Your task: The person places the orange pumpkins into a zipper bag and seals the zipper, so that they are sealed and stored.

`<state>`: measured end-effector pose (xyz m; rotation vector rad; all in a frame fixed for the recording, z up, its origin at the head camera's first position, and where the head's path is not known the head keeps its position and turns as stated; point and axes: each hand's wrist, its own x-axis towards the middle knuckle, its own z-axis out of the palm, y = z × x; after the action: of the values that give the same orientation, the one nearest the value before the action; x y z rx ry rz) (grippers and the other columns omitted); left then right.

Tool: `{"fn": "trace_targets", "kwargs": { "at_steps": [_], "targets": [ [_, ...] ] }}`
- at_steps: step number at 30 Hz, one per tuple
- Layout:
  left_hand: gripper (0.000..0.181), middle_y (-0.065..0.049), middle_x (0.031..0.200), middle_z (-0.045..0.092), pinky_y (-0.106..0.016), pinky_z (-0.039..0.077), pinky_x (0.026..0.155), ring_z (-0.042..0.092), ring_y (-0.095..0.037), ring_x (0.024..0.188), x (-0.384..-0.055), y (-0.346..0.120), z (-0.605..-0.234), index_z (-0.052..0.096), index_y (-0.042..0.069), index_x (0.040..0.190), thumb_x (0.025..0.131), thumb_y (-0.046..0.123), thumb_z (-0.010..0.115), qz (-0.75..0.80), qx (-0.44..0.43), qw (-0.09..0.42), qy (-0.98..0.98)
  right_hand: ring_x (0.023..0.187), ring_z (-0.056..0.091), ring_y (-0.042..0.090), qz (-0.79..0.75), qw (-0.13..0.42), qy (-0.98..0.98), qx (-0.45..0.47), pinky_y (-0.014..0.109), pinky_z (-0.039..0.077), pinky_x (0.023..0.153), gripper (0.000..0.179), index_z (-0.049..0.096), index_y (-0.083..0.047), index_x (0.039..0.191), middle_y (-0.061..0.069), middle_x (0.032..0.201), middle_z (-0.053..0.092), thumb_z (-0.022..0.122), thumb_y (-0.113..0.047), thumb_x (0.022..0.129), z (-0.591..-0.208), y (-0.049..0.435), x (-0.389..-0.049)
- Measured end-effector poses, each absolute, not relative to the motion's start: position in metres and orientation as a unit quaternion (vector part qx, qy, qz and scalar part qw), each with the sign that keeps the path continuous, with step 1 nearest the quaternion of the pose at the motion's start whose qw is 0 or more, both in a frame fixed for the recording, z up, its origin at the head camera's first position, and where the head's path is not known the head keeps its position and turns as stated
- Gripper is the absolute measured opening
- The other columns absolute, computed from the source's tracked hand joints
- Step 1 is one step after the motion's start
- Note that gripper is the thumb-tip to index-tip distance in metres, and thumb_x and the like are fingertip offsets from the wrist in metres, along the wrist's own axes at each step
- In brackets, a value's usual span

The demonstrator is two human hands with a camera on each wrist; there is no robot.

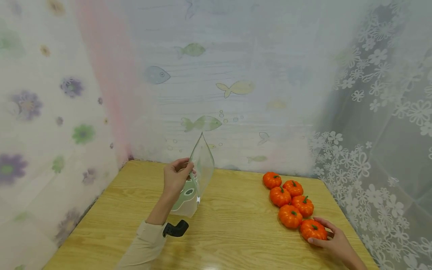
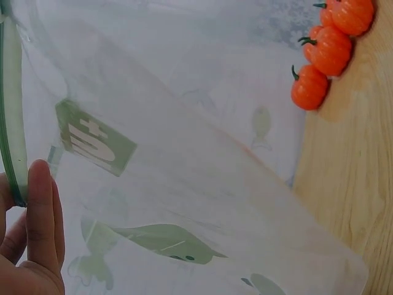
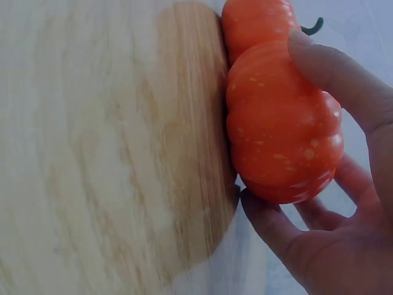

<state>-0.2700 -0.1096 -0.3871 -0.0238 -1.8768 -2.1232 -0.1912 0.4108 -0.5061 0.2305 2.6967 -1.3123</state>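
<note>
My left hand [image 1: 176, 178] pinches the rim of a clear zip bag [image 1: 204, 165] and holds it upright over the table, its mouth spread apart. Green printed shapes mark the bag's side; in the left wrist view its green zip strip [image 2: 11, 117] runs up from the fingertips. On the right, my right hand [image 1: 337, 242] grips a small orange pumpkin [image 1: 314, 230] with a green stem, thumb on one side and fingers round the other. That pumpkin [image 3: 285, 132] is the nearest of a cluster, and in the right wrist view it overlaps another one [image 3: 258, 24].
Several more orange pumpkins [image 1: 290, 216] stand close together in two rows, running back along the right side of the wooden table [image 1: 236, 232]. A black wrist mount [image 1: 177, 228] juts from the left sleeve. Patterned curtains [image 1: 236, 75] hang behind the table and at both sides.
</note>
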Motion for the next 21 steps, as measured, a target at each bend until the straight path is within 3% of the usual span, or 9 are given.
{"fn": "trace_targets", "kwargs": {
  "at_steps": [11,21],
  "targets": [
    [0.025,-0.003,0.084,0.070,-0.020,0.059,0.061,0.069,-0.005,0.066,-0.2682,-0.1103,-0.3865,0.068,-0.007,0.120,0.097,0.003,0.069,-0.741,-0.007,0.155,-0.654,0.129,0.050,0.051,-0.438,0.059,0.892,0.097,0.047,0.056,0.095,0.097,0.033,0.001,0.157,0.034,0.156,0.033,0.086,-0.034,0.083,-0.5075,0.4092,-0.1928],
    [0.025,0.001,0.083,0.068,-0.019,0.059,0.062,0.069,-0.005,0.067,-0.2677,-0.1111,-0.3854,0.069,-0.005,0.120,0.097,0.005,0.069,-0.735,-0.002,0.151,-0.661,0.134,0.046,0.052,-0.438,0.044,0.889,0.127,0.043,0.057,0.095,0.101,0.033,0.005,0.155,0.035,0.154,0.033,0.087,-0.039,0.082,-0.5081,0.4059,-0.1902]
  ]
}}
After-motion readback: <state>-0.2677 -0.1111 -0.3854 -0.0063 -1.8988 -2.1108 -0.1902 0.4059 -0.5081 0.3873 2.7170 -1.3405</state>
